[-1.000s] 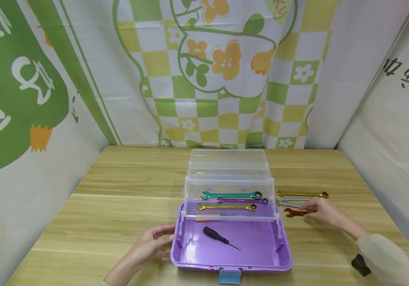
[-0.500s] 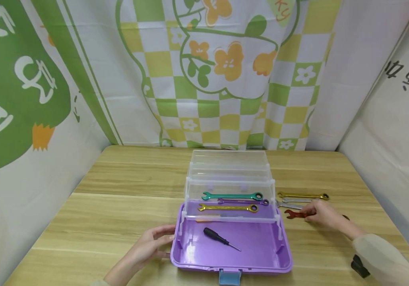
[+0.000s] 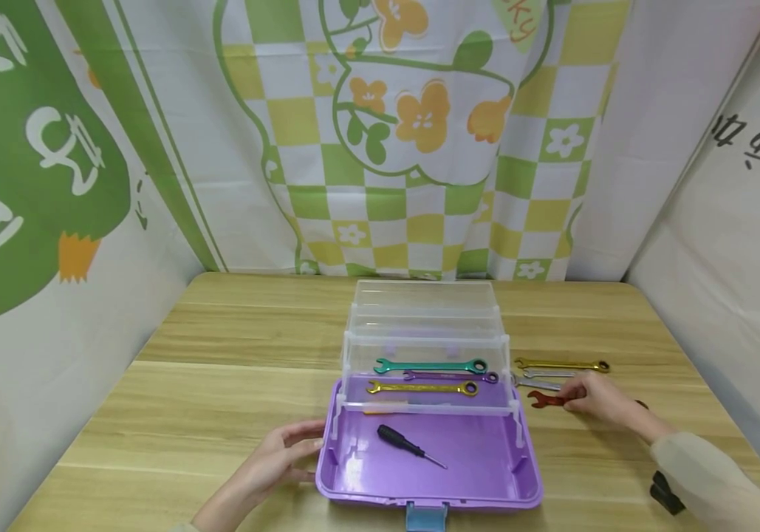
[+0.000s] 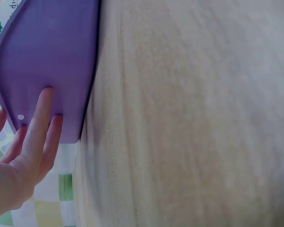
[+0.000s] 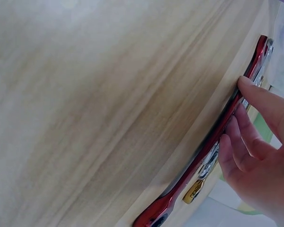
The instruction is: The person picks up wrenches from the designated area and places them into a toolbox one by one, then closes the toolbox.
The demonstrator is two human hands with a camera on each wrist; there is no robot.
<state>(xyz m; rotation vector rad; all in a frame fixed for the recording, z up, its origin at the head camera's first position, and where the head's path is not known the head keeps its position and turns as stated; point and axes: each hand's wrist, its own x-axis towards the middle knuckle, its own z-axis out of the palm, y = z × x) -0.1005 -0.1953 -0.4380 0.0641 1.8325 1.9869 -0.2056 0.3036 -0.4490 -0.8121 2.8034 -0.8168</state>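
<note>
An open purple toolbox point(image 3: 486, 473) with clear fold-out trays point(image 3: 425, 325) sits mid-table. My left hand point(image 3: 284, 452) rests against its left wall point(image 4: 47, 47), fingers point(image 4: 38, 123) straight on the purple plastic. To the right of the box, my right hand point(image 3: 594, 395) pinches a red wrench point(image 3: 544, 400) that lies on the wood, thumb on one side and fingers on the other; in the right wrist view the red wrench point(image 5: 184, 187) runs under the right hand point(image 5: 251, 123). A black screwdriver point(image 3: 409, 445) lies in the box's bottom.
Green point(image 3: 429, 365), purple point(image 3: 453, 376) and gold point(image 3: 422, 387) wrenches lie in the lower clear tray. On the table point(image 3: 220, 384), a gold wrench point(image 3: 562, 364) and a silver wrench point(image 3: 539, 378) lie just beyond the red one. Printed cloth walls enclose three sides.
My right hand has slid slightly right and nearer along the red wrench, whose far ring end now shows past the hand. The left hand has stayed on the box.
</note>
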